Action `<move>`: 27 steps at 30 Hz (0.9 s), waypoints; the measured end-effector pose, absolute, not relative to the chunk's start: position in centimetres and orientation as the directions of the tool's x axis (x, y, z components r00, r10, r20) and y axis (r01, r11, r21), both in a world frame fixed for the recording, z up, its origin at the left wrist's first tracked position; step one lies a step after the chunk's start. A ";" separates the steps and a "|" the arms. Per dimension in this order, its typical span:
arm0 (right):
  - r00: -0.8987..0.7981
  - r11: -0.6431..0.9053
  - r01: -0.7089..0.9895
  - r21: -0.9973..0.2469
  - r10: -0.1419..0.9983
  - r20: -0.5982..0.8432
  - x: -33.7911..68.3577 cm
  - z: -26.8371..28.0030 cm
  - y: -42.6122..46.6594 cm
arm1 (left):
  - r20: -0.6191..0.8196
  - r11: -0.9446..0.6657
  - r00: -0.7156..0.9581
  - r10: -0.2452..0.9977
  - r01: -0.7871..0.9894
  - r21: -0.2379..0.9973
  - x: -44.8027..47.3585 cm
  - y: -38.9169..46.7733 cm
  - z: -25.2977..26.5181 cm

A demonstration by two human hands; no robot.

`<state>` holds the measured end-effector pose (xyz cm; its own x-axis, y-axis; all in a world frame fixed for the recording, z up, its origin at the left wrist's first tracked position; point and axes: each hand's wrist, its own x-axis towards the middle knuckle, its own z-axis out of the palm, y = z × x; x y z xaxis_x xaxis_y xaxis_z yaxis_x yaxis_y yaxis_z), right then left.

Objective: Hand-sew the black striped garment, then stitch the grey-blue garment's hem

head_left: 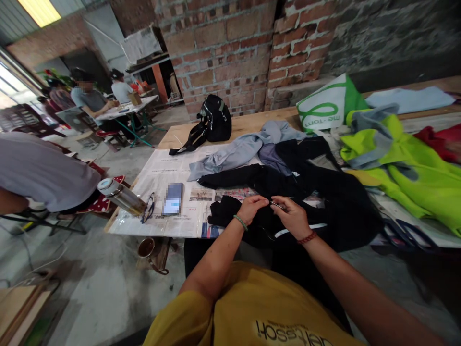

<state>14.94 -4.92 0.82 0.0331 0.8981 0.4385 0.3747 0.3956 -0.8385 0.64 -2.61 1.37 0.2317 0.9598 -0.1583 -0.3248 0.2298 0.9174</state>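
Both my hands meet over a black garment spread at the table's front edge. My left hand, with a green bead bracelet at the wrist, is closed in a pinch; what its fingertips hold is too small to make out. Close beside it, my right hand, wearing a red bracelet, pinches a thin, shiny needle that points toward the left fingertips. A white strip lies on the black cloth under my right hand. Behind the black garment lies a grey garment.
Newspaper covers the table, with a phone, glasses and a bottle on the left. A black bag stands behind. Rightward are a green-white bag, yellow-green clothing and scissors. A person sits left.
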 end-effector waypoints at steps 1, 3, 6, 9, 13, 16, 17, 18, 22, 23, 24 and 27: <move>0.034 0.387 0.362 -0.848 0.904 0.426 14.9 0.8 -4.9 | -0.161 0.233 0.233 0.959 -0.326 0.916 0.6 -2.6 1.4; 0.028 0.383 0.355 -0.853 0.908 0.419 14.9 1.0 -4.9 | -0.163 0.240 0.244 0.956 -0.326 0.915 0.6 -2.6 1.4; 0.046 0.373 0.349 -0.859 0.909 0.414 14.8 1.2 -4.8 | -0.171 0.252 0.263 0.950 -0.318 0.914 0.5 -2.6 1.3; 0.069 0.339 0.346 -0.875 0.921 0.385 14.6 1.0 -4.6 | -0.175 0.259 0.272 0.946 -0.311 0.914 0.4 -2.4 1.0; 0.061 0.367 0.449 -0.815 0.897 0.438 14.4 0.9 -4.6 | -0.176 0.268 0.287 0.942 -0.321 0.908 0.2 -2.2 0.5; -0.010 0.467 0.583 -0.665 0.822 0.569 14.4 1.2 -4.6 | -0.182 0.290 0.318 0.930 -0.334 0.897 0.0 -2.0 0.2; -0.042 0.492 0.614 -0.618 0.801 0.597 14.4 1.4 -4.6 | -0.180 0.293 0.328 0.928 -0.339 0.894 0.0 -1.9 0.2; -0.072 0.507 0.635 -0.583 0.790 0.609 14.4 1.5 -4.6 | -0.178 0.295 0.334 0.926 -0.343 0.892 -0.1 -1.9 0.1; -0.148 0.519 0.665 -0.537 0.796 0.587 14.4 1.5 -4.0 | -0.167 0.289 0.335 0.927 -0.359 0.888 -0.1 -1.8 0.0; -0.162 0.524 0.667 -0.530 0.796 0.583 14.3 1.5 -3.8 | -0.166 0.287 0.332 0.929 -0.360 0.887 -0.1 -1.8 0.0; -0.177 0.531 0.668 -0.521 0.794 0.582 14.3 1.4 -3.5 | -0.167 0.287 0.330 0.929 -0.360 0.888 -0.1 -1.8 0.1; -0.186 0.542 0.667 -0.511 0.786 0.590 14.3 1.5 -3.2 | -0.178 0.290 0.319 0.931 -0.346 0.892 0.0 -1.9 0.3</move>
